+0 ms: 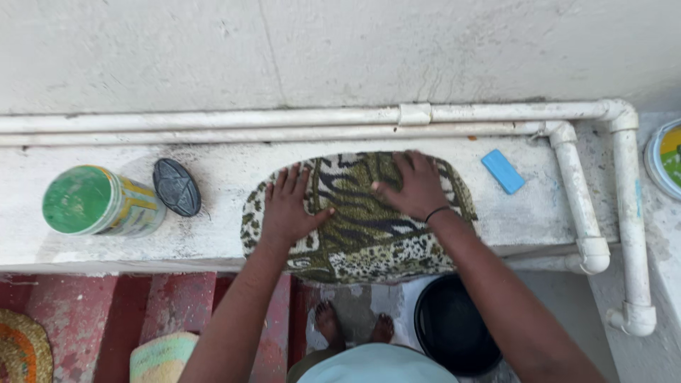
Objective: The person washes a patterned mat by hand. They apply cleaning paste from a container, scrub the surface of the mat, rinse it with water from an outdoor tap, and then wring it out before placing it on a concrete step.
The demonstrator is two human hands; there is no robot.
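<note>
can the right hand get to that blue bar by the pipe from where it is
Probably yes: the right hand lies flat on the patterned mat, and the ledge between it and the blue bar looks bare.

So I've got this oval mat in front of me, animal-print patchwork in olive, black and cream, with tiger-type stripes through the middle and leopard spots round the border. It's lying flat on the white ledge just under the pipes, and its near edge droops a bit over the front. The top looks smooth, no obvious folds or bunching.
</note>
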